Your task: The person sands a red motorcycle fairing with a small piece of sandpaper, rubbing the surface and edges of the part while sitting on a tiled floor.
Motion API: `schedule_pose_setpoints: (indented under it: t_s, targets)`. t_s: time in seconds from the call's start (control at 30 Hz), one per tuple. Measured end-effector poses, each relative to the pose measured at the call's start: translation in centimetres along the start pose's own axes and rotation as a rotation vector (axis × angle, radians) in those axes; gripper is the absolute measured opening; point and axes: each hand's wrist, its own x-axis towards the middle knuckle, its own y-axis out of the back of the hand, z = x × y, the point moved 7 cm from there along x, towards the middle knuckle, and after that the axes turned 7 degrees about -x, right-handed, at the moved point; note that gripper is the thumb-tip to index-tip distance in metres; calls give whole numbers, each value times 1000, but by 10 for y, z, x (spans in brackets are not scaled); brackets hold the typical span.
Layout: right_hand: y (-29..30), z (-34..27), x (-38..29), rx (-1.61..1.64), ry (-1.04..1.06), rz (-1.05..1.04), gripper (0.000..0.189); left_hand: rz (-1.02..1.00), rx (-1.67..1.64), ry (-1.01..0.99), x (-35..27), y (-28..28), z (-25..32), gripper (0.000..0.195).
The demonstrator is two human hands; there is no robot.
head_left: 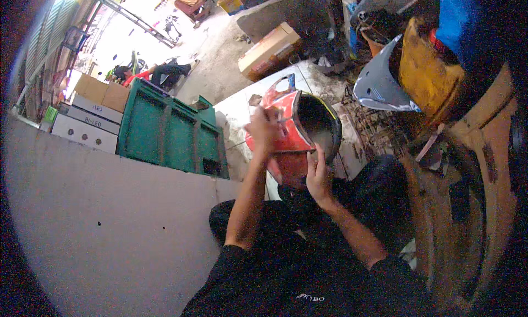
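Note:
A red shell point(288, 111) with a dark hollow inside, which looks like a helmet, is held in front of my knees. Its opening faces right, and a thin yellow line runs along the black rim. Motion blurs my left hand point(264, 129), which lies over the shell's left side; whether it grips or rubs there I cannot tell. Against the lower edge of the opening, the fingers and thumb of my right hand point(318, 179) support the shell. Just behind it on the floor is a red and blue piece point(282, 86) with a hole.
To the left, a green cabinet point(161, 129) stands beside stacked boxes point(86, 127) and a pale wall point(123, 209). A carton point(270, 51) sits ahead. At right are grey point(381, 84) and yellow point(427, 75) panels and a clutter of tools point(365, 129). A person point(159, 75) is low down beyond the cabinet.

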Motion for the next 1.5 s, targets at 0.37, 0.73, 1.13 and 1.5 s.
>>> schedule_pose_setpoints:
  t_s: [0.37, 0.73, 1.13, 1.5]
  targets:
    - [14, 10, 7, 112, -50, 99, 39, 28, 270, -134, 3, -30, -13, 27]
    - [-4, -44, -8, 190, -92, -124, 40, 294, 244, 289, 19, 63, -113, 30]
    - [10, 28, 9, 191, -33, 149, 39, 65, 297, -21, 14, -19, -5, 31]
    - [0, -10, -2, 85, -2, 48, 40, 189, 264, 305, 34, 19, -93, 35]
